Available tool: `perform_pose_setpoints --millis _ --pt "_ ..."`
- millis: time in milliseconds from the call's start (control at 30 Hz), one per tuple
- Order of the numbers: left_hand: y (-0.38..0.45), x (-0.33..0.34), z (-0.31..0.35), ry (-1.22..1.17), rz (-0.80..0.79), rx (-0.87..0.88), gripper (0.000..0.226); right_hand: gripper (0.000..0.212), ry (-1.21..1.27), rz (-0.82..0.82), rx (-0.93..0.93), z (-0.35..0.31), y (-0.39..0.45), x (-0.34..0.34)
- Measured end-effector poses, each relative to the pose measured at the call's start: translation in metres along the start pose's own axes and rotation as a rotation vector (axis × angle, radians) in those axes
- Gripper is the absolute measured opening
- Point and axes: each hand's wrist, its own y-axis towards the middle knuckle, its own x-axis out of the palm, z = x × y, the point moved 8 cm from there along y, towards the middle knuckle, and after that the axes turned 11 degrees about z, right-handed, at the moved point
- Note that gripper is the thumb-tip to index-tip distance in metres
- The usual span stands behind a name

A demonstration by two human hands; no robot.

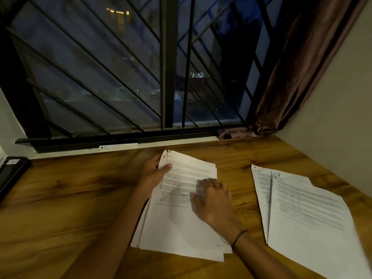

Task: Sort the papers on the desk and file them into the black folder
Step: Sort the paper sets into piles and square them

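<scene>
A: Nearest us are the two forearms, reaching in over the wooden worktop (60, 198). A thin dark band (239, 236) sits on the right wrist.

B: And the hands?

A: The left hand (155, 174) grips the far left edge of the middle stack of papers (181, 218), thumb on top of the printed sheet, fingers hidden beneath. The right hand (211, 200) lies on the same stack's right side. It's motion-blurred, so I can't tell whether its fingers are pinching a sheet or just resting flat.

B: Where's everything else for the job?

A: A second pile of printed papers (306, 214) lies well apart at the right, two sheets overlapping and slightly askew. At the far left edge there's a dark flat object (12, 174), possibly the black folder, but too dim and cropped to be sure.

B: What might go wrong?

A: The middle stack is already fanned, its near edges uneven. I'd judge that a quick sideways pull by the right hand could drag several sheets instead of one, or scatter the lower ones. The top sheet's far corner looks torn, so lifting there risks ripping it further. The right pile also lies close to the worktop's near right edge, where a careless sweep of the arm could push sheets off.
</scene>
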Motion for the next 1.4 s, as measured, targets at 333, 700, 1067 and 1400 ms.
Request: perform_pose_setpoints --millis 333,700,1067,1400 --pt "-0.007 0.052 -0.002 -0.079 -0.071 -0.048 0.028 0.073 -0.392 -0.083 0.414 0.122 -0.01 -0.04" --pt "-0.001 0.095 0.008 0.082 -0.068 0.033 0.034 0.059 -0.204 0.006 0.265 0.139 -0.005 -0.068" --pt "0.008 0.1 0.004 0.163 -0.027 0.075 0.026 0.06 -0.297 -0.007 0.2 0.16 -0.023 -0.044" --pt "0.005 0.099 0.006 0.133 -0.027 0.07 0.024 0.064 -0.282 -0.019 0.19 0.157 -0.024 -0.046"
